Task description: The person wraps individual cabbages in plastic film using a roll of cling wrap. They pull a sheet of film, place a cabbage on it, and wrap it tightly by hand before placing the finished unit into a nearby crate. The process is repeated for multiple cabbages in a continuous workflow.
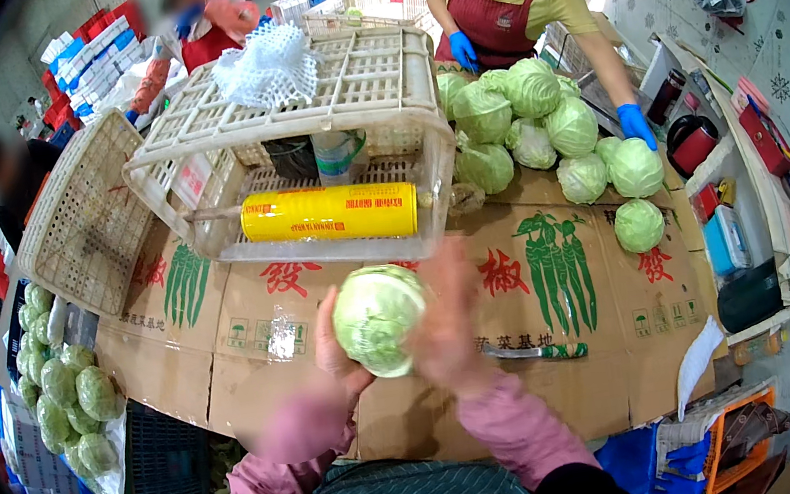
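Note:
A pale green cabbage (379, 319) rests in my left hand (338, 353), whose fingers and thumb cup its left side and underside. It shines like something wrapped in clear film. My right hand (444, 323) is blurred beside the cabbage's right side, fingers extended upward; whether it touches the leaves is unclear. On the cardboard to the right lies a knife (542, 351) with a green patterned handle. Beyond the cabbage, a yellow printed roll of cling film (330, 214) sits on a rod across a plastic crate (376, 109) turned on its side.
Loose cabbages (546, 108) are piled at the back right, where a co-worker's blue-gloved hand (635, 126) touches one. Wrapped produce (63, 392) is heaped at left, near a leaning crate (84, 215). White foam netting (267, 64) tops the main crate. Printed cardboard (419, 418) covers the table.

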Demonstrator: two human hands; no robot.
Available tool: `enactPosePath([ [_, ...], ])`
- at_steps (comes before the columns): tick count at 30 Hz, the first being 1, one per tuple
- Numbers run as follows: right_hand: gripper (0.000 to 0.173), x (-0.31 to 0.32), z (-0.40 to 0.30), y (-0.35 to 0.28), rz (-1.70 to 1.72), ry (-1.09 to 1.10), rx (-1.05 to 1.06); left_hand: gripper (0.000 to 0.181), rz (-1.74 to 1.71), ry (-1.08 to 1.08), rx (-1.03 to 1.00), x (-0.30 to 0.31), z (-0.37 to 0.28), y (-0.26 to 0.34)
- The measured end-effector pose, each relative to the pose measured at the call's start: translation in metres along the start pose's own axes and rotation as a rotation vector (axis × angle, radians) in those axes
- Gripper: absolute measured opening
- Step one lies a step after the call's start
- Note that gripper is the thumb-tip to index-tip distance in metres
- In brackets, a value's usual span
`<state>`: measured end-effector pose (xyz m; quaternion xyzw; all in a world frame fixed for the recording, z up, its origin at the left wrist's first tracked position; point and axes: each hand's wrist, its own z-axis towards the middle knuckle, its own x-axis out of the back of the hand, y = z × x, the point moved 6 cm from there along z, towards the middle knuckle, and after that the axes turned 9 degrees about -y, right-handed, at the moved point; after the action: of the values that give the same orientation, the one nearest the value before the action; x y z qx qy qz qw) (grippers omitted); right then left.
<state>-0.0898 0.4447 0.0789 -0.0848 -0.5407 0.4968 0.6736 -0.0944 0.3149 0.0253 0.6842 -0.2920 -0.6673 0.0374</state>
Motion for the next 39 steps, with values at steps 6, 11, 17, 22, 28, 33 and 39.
enactPosePath([
  [6, 0.071, 0.031, 0.010, 0.029, 0.907, 0.272, -0.075, 0.066, -0.095, -0.005, 0.033, 0.001, -0.007, 0.006],
  [11, 0.075, 0.045, -0.022, 0.003, 0.417, 0.487, 0.019, 0.067, 0.009, -0.009, -0.014, 0.003, -0.006, 0.018],
  [17, 0.067, -0.001, -0.008, -0.009, 0.210, 0.316, 0.080, 0.073, 0.312, 0.102, -0.089, -0.020, -0.012, 0.002],
  [22, 0.061, -0.032, -0.018, 0.074, 1.791, 0.404, -0.285, 0.081, 0.745, 0.074, 0.103, -0.042, -0.028, 0.019],
  [28, 0.069, -0.083, -0.030, 0.055, 1.885, 0.302, -0.312, 0.111, 1.320, 0.122, -0.408, -0.026, -0.068, 0.046],
  [33, 0.066, -0.114, -0.049, -0.015, 1.193, 0.102, -0.333, 0.085, 0.999, 0.117, -0.363, 0.009, -0.089, 0.053],
  [39, 0.058, -0.164, -0.035, -0.059, 1.196, -0.333, -0.506, 0.053, -0.149, 0.330, -0.170, 0.124, -0.190, 0.086],
])
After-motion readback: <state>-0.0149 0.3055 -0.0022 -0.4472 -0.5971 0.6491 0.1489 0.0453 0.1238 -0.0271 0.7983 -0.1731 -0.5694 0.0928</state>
